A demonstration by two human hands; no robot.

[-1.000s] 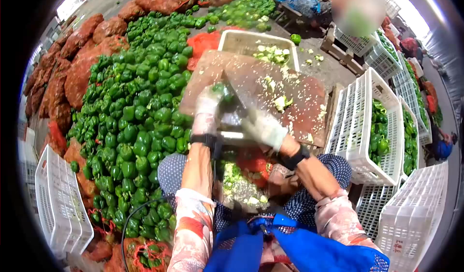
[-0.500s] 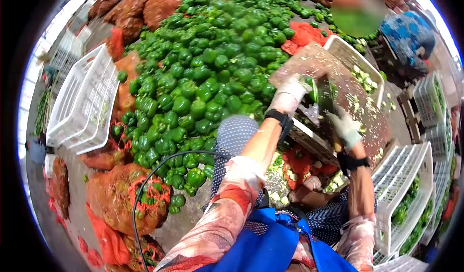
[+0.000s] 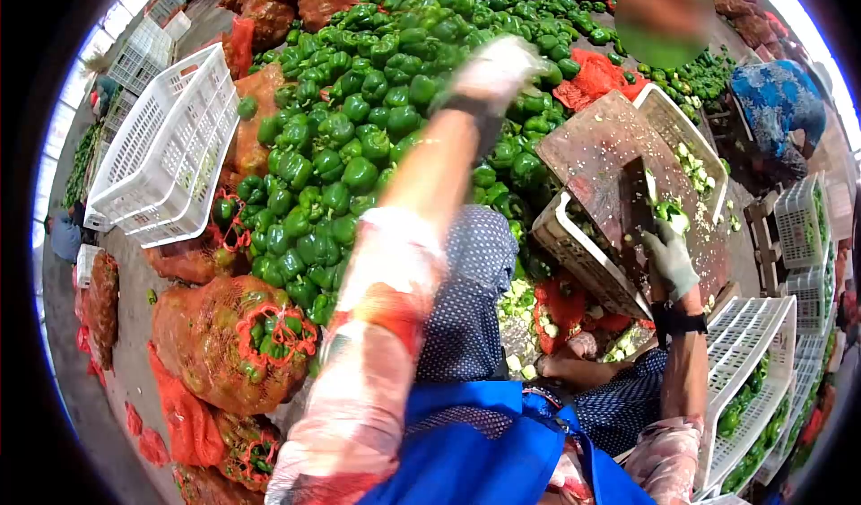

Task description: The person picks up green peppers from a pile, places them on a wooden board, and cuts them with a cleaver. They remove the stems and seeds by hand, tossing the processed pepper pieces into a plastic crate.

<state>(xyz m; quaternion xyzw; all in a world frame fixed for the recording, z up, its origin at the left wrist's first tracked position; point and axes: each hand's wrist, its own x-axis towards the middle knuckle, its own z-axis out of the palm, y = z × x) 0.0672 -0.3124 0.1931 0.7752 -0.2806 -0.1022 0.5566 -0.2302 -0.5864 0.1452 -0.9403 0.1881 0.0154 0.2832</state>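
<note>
My left hand [image 3: 498, 67], in a pale glove, is stretched out over the big heap of green bell peppers [image 3: 359, 175]. It is smeared by motion, so its fingers and anything in them cannot be made out. My gloved right hand [image 3: 671, 258] is closed round a broad-bladed knife [image 3: 635, 202], held over the wooden cutting board [image 3: 592, 137]. Beside the blade, near my right fingers, is a pale green cut pepper piece [image 3: 673, 218]. Seeds and small scraps are scattered on the board, which lies tilted across a white crate [image 3: 565, 227].
Another crate [image 3: 725, 178] with pale scraps stands behind the board. Stacked white crates [image 3: 749, 326] with peppers are on my right, and a large white crate [image 3: 170, 155] is at left. Filled mesh sacks [image 3: 215, 343] lie lower left. A person in blue [image 3: 776, 101] is bent over at upper right.
My left hand has swung from the board, up and left, over the pepper heap. My right hand stays at the board with the knife. The view has shifted slightly.
</note>
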